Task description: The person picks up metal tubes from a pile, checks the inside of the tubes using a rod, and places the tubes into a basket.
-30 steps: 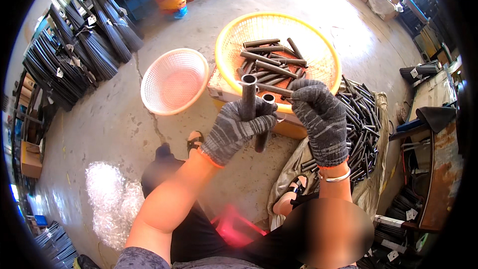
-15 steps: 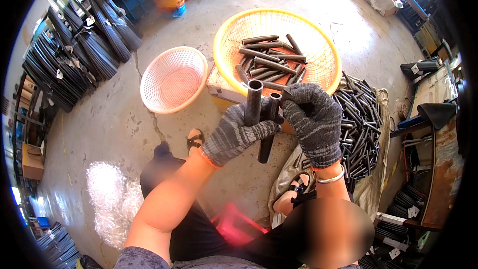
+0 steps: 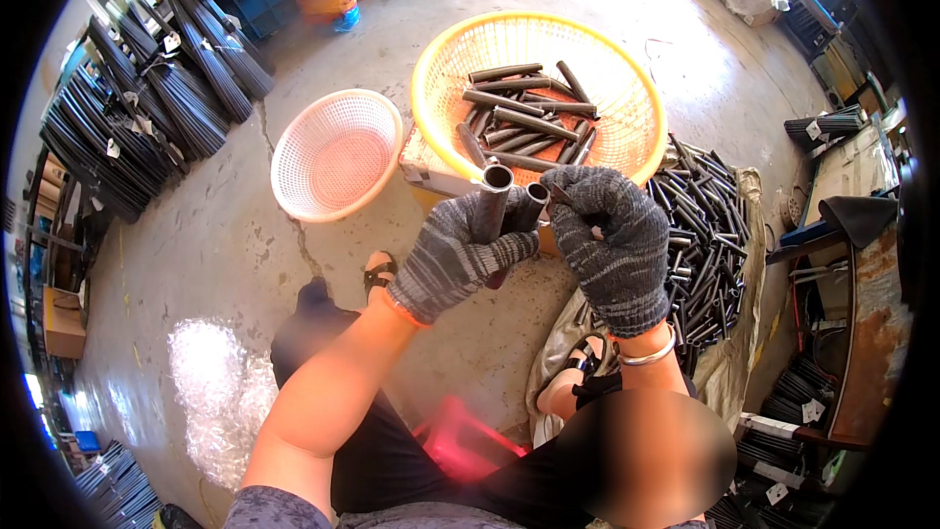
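My left hand (image 3: 443,260), in a grey striped knit glove, is closed around two short black metal tubes. The wider tube (image 3: 491,206) tilts with its open end up toward me; the second tube (image 3: 528,210) lies beside it, its lower part hidden by the glove. My right hand (image 3: 617,253), gloved alike, has thumb and forefinger pinched just right of the tubes' upper ends. What this pinch holds, if anything, I cannot make out. Beyond both hands stands a large yellow basket (image 3: 648,65) with several cut black tubes (image 3: 529,118) inside.
A smaller pale pink basket (image 3: 338,152) stands left of the yellow one. At right, a heap of short tubes (image 3: 707,264) lies on a sack (image 3: 756,220). Clear plastic wrap (image 3: 211,382) lies at lower left; long rod bundles (image 3: 186,78) lean at far left.
My left hand has drawn slightly left with both tubes, which now tilt differently, less of their lower ends showing. My right hand stays near them, still pinched.
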`<state>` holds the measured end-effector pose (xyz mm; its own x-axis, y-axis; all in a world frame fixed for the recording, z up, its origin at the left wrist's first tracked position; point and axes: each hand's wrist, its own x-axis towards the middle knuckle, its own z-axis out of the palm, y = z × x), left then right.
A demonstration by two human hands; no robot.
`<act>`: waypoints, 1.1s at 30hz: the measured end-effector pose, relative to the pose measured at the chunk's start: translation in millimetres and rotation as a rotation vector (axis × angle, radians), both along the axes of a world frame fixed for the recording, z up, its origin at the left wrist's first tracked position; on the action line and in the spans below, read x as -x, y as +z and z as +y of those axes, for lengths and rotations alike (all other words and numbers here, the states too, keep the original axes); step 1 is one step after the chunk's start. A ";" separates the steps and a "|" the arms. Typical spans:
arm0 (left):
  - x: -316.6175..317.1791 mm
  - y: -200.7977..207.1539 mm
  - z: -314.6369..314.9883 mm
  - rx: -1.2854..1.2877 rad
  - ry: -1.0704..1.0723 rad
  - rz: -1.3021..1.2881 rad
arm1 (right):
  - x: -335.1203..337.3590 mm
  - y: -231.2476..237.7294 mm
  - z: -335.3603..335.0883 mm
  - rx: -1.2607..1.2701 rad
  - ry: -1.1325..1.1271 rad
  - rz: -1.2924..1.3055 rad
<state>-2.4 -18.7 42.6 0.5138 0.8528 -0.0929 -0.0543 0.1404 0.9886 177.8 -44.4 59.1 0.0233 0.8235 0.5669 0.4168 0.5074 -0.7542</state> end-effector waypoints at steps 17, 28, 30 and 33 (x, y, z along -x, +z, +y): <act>-12.5 -6.2 -9.0 -0.376 0.133 0.120 | 14.3 -12.7 0.9 -0.070 -0.111 0.036; -7.5 -6.6 -7.5 -0.119 0.028 -0.135 | 3.0 -1.6 0.4 0.015 -0.052 -0.017; 0.3 0.7 -0.8 0.024 -0.067 -0.118 | 1.4 -0.2 -0.6 0.036 -0.058 -0.008; 2.9 1.7 2.7 -0.013 -0.196 -0.108 | 0.6 0.8 -0.7 0.076 -0.060 0.048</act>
